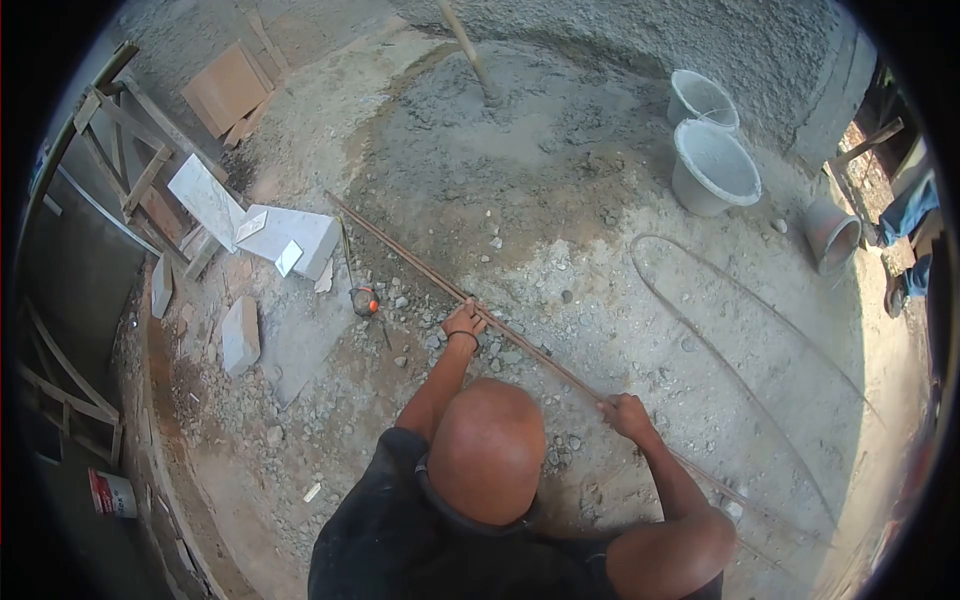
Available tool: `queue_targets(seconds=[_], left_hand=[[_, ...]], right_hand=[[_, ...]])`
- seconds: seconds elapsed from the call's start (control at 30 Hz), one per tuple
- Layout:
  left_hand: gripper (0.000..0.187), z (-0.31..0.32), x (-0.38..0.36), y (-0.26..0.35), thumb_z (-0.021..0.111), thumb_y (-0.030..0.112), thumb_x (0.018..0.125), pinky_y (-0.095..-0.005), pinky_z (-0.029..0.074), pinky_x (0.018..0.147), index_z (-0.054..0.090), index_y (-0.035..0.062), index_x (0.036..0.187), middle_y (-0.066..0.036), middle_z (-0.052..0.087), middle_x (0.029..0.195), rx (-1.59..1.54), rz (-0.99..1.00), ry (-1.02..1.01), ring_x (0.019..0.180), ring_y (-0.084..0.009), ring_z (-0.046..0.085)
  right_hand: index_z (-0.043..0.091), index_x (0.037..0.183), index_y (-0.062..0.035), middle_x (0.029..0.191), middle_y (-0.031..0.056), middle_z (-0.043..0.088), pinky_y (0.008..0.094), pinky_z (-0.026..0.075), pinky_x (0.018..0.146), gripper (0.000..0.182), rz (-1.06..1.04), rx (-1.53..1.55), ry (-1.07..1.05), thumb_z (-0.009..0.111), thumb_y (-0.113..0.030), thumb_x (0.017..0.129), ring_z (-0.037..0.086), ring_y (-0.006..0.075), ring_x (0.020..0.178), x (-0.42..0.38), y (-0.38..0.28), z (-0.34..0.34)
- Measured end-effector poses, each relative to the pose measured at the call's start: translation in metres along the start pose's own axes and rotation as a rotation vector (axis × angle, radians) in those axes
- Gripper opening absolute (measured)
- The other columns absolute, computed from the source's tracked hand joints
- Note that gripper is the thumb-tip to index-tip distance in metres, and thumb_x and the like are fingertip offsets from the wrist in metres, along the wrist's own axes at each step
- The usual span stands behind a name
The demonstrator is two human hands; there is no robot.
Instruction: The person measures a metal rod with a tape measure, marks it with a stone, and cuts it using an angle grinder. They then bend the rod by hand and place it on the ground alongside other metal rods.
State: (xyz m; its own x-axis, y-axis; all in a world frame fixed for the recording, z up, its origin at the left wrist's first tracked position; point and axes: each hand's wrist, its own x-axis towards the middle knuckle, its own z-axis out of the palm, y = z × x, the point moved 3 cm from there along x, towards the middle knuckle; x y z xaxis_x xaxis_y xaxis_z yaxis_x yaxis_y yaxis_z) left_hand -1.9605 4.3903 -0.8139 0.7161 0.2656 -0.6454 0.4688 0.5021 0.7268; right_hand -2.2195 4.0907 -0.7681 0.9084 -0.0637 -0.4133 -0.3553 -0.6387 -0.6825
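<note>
Long thin brown rods [400,250], apparently metal, run diagonally over the rubble-strewn ground from upper left to lower right. My left hand [463,322], a dark band at its wrist, is closed on the rods near the middle of the view. Farther down them, my right hand [624,414] has its fingers wrapped round the same rods. A bald head [487,450] and dark-shirted shoulders fill the bottom centre. Left of my left hand lies a tape measure [364,300], black and orange. Whitish blocks [290,238] rest farther left.
Wet grey mortar [520,125] with a wooden handle [465,45] spreads at the top. Buckets [705,185] stand upper right. A bent rod loop [690,320] lies right. Wooden frames [130,150] stand left. Another person's legs [910,210] show at the right edge.
</note>
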Motion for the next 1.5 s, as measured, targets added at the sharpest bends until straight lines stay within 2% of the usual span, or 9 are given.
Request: queue_targets(seconds=[0.23,0.27,0.33,0.37,0.43,0.8,0.97,1.1,1.5], left_hand=[[0.037,-0.021,0.087,-0.025,0.051,0.034,0.098,-0.0375,0.048,0.089,0.055,0.0067,0.122,-0.009,0.063,0.119,0.179,-0.087,-0.273,0.112,-0.0236,0.058],[0.035,-0.029,0.140,-0.040,0.050,0.038,0.098,-0.0356,0.053,0.076,0.060,0.0077,0.115,-0.009,0.066,0.106,-0.129,-0.227,-0.301,0.094,-0.0207,0.065],[0.041,-0.012,0.099,-0.028,0.047,0.039,0.100,-0.0308,0.049,0.043,0.063,0.0031,0.108,-0.011,0.063,0.079,0.355,-0.020,0.147,0.053,-0.0176,0.058],[0.033,-0.011,0.105,-0.021,0.052,0.028,0.098,-0.0339,0.054,0.057,0.062,0.0007,0.112,-0.012,0.065,0.087,0.439,-0.056,-0.004,0.065,-0.0196,0.062],[0.045,-0.016,0.142,-0.025,0.050,0.046,0.096,-0.0331,0.047,0.091,0.059,0.0059,0.115,-0.007,0.060,0.109,0.468,-0.088,-0.348,0.102,-0.0192,0.058],[0.045,0.083,0.121,-0.081,0.051,0.045,0.096,-0.0347,0.045,0.094,0.059,0.0049,0.115,-0.009,0.059,0.106,0.478,-0.097,-0.410,0.101,-0.0211,0.057],[0.046,-0.019,0.134,-0.018,0.051,0.045,0.096,-0.0355,0.044,0.095,0.059,0.0044,0.115,-0.011,0.059,0.105,0.445,-0.032,-0.219,0.100,-0.0220,0.057],[0.038,0.000,0.136,-0.038,0.054,0.034,0.096,-0.0345,0.048,0.091,0.060,0.0006,0.114,-0.012,0.062,0.106,0.117,-0.144,-0.359,0.101,-0.0241,0.060],[0.053,0.004,0.016,0.017,0.061,0.038,0.084,-0.0412,0.046,0.095,0.058,0.0021,0.122,-0.022,0.056,0.122,0.842,0.540,0.061,0.112,-0.0361,0.055]], right_hand=[[0.065,0.100,-0.0067,0.093,0.0185,0.066,0.0468,0.049,0.080,0.037,-0.141,-0.147,0.044,0.057,-0.041,0.090,0.063,0.0390,0.090,0.010,0.026,0.010],[0.064,0.096,-0.0040,0.093,0.0204,0.065,0.0493,0.049,0.080,0.038,-0.154,-0.057,0.067,0.060,-0.040,0.087,0.062,0.0416,0.091,0.006,0.021,0.004],[0.062,0.099,-0.0073,0.093,0.0190,0.064,0.0497,0.047,0.078,0.033,-0.170,-0.053,0.083,0.057,-0.039,0.091,0.061,0.0415,0.090,0.005,0.023,-0.002],[0.061,0.098,-0.0067,0.092,0.0193,0.064,0.0496,0.047,0.078,0.033,-0.174,-0.084,0.088,0.056,-0.038,0.092,0.061,0.0417,0.090,0.005,0.025,-0.007],[0.061,0.097,-0.0060,0.091,0.0196,0.063,0.0495,0.047,0.077,0.033,-0.176,-0.124,0.099,0.055,-0.038,0.092,0.061,0.0419,0.089,0.009,0.032,-0.004],[0.061,0.092,-0.0023,0.092,0.0221,0.063,0.0500,0.047,0.076,0.043,-0.241,-0.073,0.132,0.050,-0.043,0.094,0.060,0.0433,0.091,-0.002,0.036,-0.004],[0.063,0.096,-0.0062,0.093,0.0209,0.064,0.0500,0.047,0.077,0.042,-0.158,-0.107,0.061,0.053,-0.047,0.092,0.061,0.0424,0.091,0.008,0.028,0.001],[0.064,0.097,-0.0057,0.093,0.0204,0.065,0.0492,0.048,0.079,0.043,-0.117,-0.081,0.063,0.054,-0.047,0.091,0.062,0.0411,0.092,-0.005,0.033,-0.012],[0.064,0.099,-0.0041,0.094,0.0215,0.065,0.0472,0.048,0.081,0.038,-0.089,-0.104,0.144,0.062,-0.040,0.086,0.062,0.0397,0.093,-0.024,0.031,-0.037]])
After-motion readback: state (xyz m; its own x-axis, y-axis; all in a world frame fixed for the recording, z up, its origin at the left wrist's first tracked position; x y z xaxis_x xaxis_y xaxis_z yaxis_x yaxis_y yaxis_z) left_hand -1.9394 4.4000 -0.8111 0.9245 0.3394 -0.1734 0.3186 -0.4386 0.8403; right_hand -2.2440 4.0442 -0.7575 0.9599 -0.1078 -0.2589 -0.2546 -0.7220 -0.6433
